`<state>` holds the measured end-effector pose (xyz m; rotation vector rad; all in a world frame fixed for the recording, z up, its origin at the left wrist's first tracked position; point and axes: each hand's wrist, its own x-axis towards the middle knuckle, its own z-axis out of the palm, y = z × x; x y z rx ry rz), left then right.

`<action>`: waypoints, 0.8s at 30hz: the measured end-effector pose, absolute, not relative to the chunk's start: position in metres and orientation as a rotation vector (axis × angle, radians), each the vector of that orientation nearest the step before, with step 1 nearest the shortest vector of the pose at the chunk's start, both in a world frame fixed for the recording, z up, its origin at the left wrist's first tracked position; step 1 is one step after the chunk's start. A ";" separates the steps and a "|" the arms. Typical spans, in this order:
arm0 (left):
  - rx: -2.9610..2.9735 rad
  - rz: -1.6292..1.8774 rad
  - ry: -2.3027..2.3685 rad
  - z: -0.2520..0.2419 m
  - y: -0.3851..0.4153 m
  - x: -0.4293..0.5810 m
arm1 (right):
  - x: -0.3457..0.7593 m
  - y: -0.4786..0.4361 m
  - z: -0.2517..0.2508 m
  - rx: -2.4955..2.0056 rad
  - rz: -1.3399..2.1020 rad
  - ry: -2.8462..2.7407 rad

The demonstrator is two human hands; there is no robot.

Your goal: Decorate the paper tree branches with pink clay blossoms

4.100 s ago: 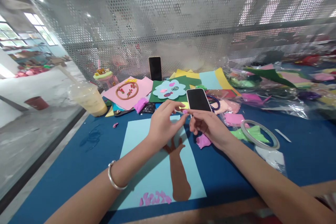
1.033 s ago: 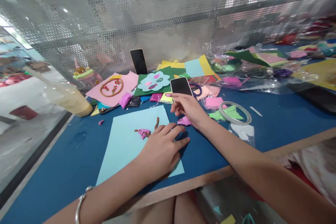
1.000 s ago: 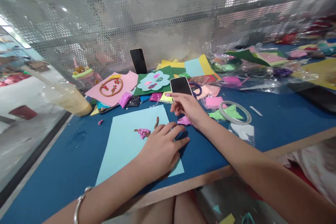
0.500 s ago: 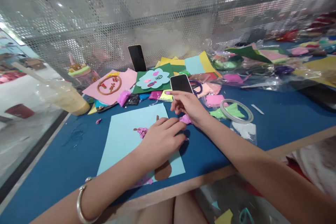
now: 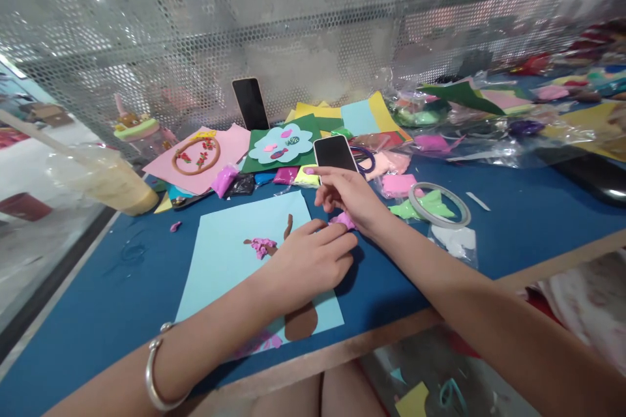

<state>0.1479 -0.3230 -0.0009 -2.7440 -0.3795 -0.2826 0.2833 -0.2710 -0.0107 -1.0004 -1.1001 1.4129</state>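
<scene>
My left hand [image 5: 313, 259], fingers bent and drawn together, reaches over the right side of a light-blue paper sheet [image 5: 225, 241]. Its fingertips come up to a lump of pinkish-purple clay [image 5: 343, 220]; what they pinch is hidden. Just beyond, my right hand [image 5: 353, 201] is curled with one finger stretched out, and the lump sits at its lower side, in its grip. On the sheet is a brown clay tree shape with a trunk [image 5: 300, 324] and a branch [image 5: 288, 226]. Small purple clay bits [image 5: 263, 247] cluster at a left branch. My left forearm covers part of the sheet.
Behind the sheet lie clay packets [image 5: 225, 180], a phone [image 5: 335, 154] and a flower-shaped paper [image 5: 283, 144]. Another phone [image 5: 250, 104] leans on the perforated metal panel [image 5: 313, 26]. A drink cup [image 5: 105, 184] stands left; a tape roll [image 5: 465, 214] lies right.
My left hand has shifted slightly right, closer to the purple clay, uncovering more of the brown branch. My right hand stays nearly in place. The view has moved a little.
</scene>
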 end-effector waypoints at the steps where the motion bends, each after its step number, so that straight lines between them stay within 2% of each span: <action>1: -2.736 -0.300 -0.365 -0.002 -0.322 0.149 | 0.283 -0.271 -0.010 -1.001 1.416 -1.101; 14: -2.748 -0.533 -0.523 -0.010 -0.311 0.150 | 0.281 -0.274 -0.006 -1.004 1.470 -1.026; 24: -2.376 -1.019 -0.518 0.039 -0.294 0.117 | 0.289 -0.280 0.000 -0.873 1.545 -1.081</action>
